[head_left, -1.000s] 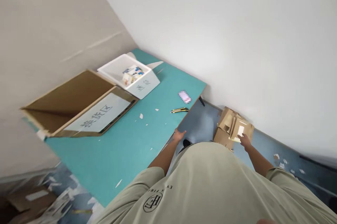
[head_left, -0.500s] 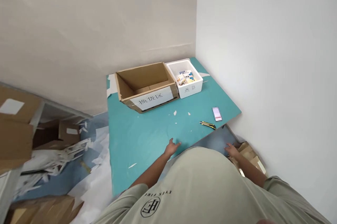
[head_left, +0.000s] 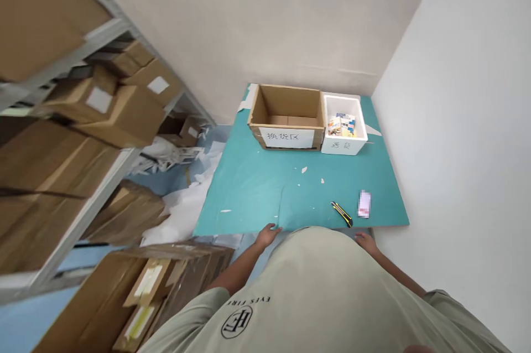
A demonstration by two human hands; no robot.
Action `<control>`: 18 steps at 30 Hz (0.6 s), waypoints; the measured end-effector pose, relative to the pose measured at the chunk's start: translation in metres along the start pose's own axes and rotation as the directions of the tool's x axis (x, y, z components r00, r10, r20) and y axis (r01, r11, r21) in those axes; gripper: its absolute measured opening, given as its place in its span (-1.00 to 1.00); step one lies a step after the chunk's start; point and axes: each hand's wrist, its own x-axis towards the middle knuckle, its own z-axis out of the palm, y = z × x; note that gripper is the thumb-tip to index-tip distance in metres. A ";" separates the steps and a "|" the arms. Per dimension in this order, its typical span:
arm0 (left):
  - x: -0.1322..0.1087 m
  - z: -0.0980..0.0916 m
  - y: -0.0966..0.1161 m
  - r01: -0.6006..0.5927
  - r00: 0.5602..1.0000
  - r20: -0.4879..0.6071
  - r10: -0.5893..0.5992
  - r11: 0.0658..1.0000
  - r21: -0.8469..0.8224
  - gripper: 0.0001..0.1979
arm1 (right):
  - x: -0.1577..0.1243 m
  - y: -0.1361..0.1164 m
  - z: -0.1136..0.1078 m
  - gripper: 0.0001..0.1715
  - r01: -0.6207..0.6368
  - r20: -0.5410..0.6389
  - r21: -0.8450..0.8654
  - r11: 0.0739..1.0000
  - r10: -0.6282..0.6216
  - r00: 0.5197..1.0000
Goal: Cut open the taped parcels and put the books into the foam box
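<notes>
My left hand [head_left: 266, 236] is at the front edge of the teal-topped table [head_left: 244, 187], thumb and fingers apart, with nothing in it. Whether it touches the edge I cannot tell. My right hand [head_left: 366, 243] hangs just below the same edge, its fingers loosely stretched and holding nothing visible. Closest to it on the tabletop are a yellow-and-black utility knife [head_left: 342, 214], lying aslant, and a blurred-out phone [head_left: 364, 204].
At the table's back stand a labelled open cardboard box [head_left: 286, 138] and a white foam box [head_left: 344, 146] with small printed packets [head_left: 342, 124] inside. Metal shelving [head_left: 124, 167] with cartons lines the left. More cartons [head_left: 149, 281] lie at lower left. A white wall borders the right.
My view has swung left, so the table sits squarer and further right, and more shelving shows. My left hand is now at the table's front edge rather than over its top.
</notes>
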 end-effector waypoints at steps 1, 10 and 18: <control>-0.006 0.004 -0.004 0.025 0.999 -0.024 -0.025 0.999 -0.029 -0.45 | 0.011 -0.013 -0.006 -0.58 0.015 0.045 -0.023 1.000 -0.014 0.999; -0.087 0.079 -0.059 0.254 0.930 -0.184 -0.318 0.918 -0.305 -0.46 | 0.115 -0.132 -0.011 -0.46 0.271 0.291 -0.157 0.950 -0.218 0.932; -0.211 0.181 -0.133 0.447 0.782 -0.145 -0.606 0.708 -0.547 -0.46 | 0.132 -0.185 0.061 -0.40 0.418 0.547 -0.247 0.874 -0.230 0.805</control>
